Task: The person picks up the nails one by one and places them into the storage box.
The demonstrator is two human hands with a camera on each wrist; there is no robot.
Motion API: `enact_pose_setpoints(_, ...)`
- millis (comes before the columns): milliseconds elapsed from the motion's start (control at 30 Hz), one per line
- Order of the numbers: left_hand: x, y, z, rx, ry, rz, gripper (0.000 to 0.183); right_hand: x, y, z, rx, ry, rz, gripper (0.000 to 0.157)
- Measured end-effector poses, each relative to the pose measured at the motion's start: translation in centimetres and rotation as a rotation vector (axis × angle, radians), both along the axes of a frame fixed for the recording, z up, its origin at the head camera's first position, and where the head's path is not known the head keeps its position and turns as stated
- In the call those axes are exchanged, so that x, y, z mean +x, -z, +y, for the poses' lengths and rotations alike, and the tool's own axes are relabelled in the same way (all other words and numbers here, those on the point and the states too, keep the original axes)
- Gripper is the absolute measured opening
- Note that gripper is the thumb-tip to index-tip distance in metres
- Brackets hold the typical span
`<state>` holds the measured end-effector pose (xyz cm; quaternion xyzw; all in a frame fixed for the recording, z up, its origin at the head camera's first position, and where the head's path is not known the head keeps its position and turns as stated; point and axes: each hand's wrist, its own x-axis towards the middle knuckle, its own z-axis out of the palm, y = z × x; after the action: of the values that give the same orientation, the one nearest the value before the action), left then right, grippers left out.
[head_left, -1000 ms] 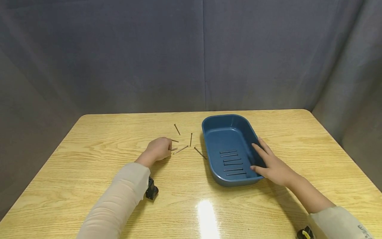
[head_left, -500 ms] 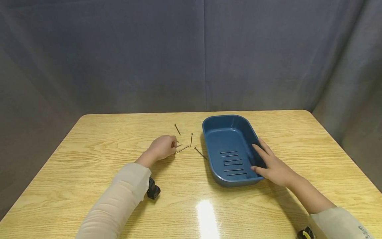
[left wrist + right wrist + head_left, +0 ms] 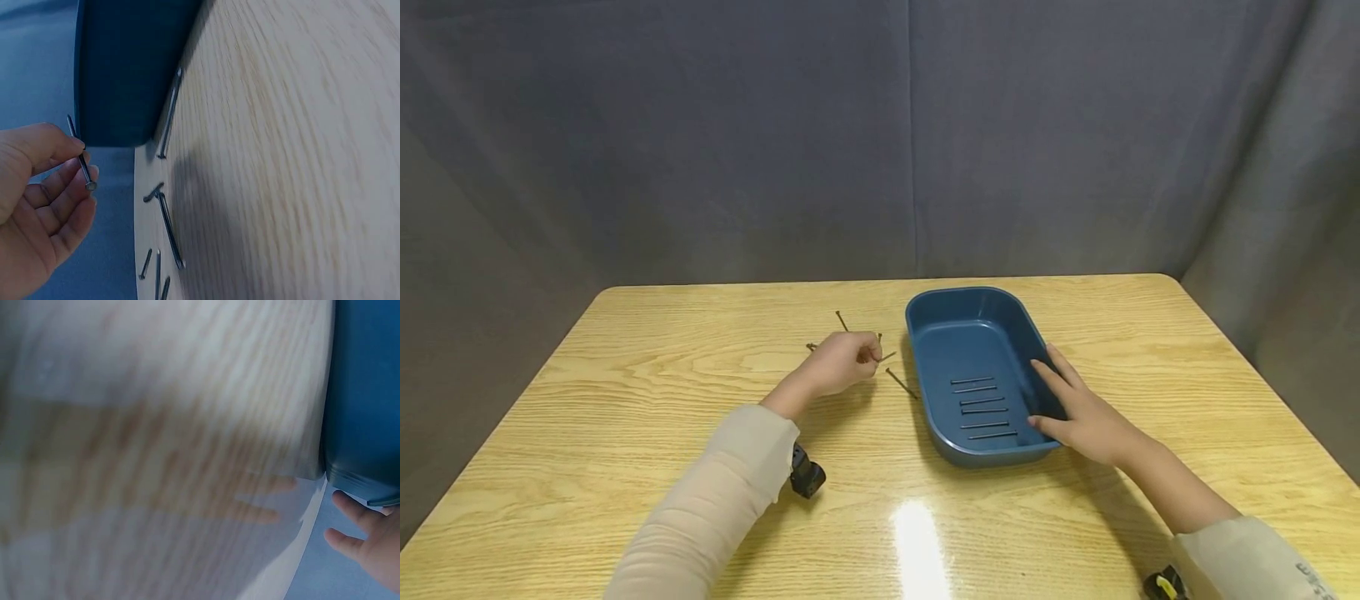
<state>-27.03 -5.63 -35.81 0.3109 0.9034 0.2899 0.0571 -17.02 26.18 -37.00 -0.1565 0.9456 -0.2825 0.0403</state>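
My left hand (image 3: 842, 364) is raised over the table, left of the blue tray (image 3: 925, 417). Thumb and fingertips pinch one nail (image 3: 82, 159), its flat head pointing down in the left wrist view. Under and around that hand lie loose nails, among them one (image 3: 901, 382) by the tray's left side and another (image 3: 841, 320) farther back. Several nails (image 3: 985, 410) lie in a row of roughly parallel lines on the tray's floor. My right hand (image 3: 1088, 421) rests at the tray's right rim with spread, fairly straight fingers, the thumb reaching over the inside.
A pale wood-grain table (image 3: 625, 433) carries everything. Behind it hangs a grey curtain (image 3: 760, 150). Small black wrist cameras (image 3: 807, 475) sit at both cuffs. In the left wrist view several more nails (image 3: 170, 231) lie on the tabletop, close to the tray's outer wall.
My left hand has picked a nail up from the loose group and moved right with it, toward the tray. The right hand and the tray have stayed put.
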Motion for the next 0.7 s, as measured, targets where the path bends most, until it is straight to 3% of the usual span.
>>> enact_pose_setpoints(700, 0.3, -1.8, 3.9, 0.185, 0.037, -0.036, 0.008, 0.0, -0.1, 0.1, 0.01, -0.002, -0.007, 0.071)
